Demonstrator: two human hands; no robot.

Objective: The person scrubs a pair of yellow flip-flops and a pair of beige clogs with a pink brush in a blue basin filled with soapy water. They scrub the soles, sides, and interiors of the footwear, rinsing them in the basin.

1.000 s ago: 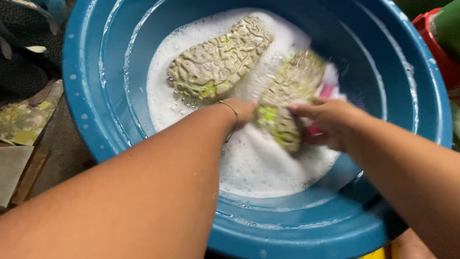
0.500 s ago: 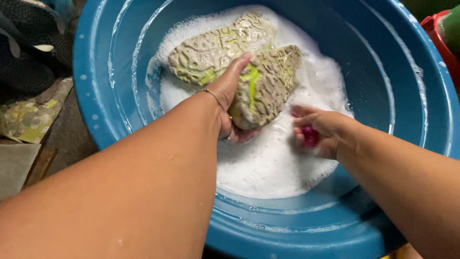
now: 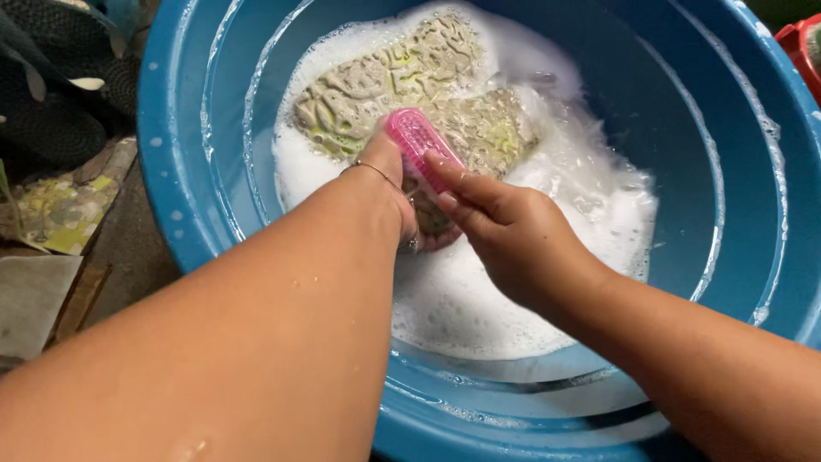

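A big blue plastic basin (image 3: 180, 171) holds white soapy water. Two shoes lie in it sole up, their soles grey-beige with yellow-green grooves. The far shoe (image 3: 376, 77) rests in the suds at the back. My left hand (image 3: 395, 192) grips the near shoe (image 3: 483, 128) from its left side and holds it partly out of the foam. My right hand (image 3: 505, 231) holds a pink scrubbing brush (image 3: 419, 145) pressed on that shoe's sole, right beside my left thumb.
Dark netted fabric or footwear (image 3: 51, 94) lies on the ground left of the basin, above patterned floor scraps (image 3: 60, 214). A red container (image 3: 800, 38) shows at the top right edge. Foam covers the basin's middle; its near rim is wet.
My right hand has come up from the suds with the pink brush and set it on the held shoe's sole. My left hand keeps its grip; the view shifted slightly.
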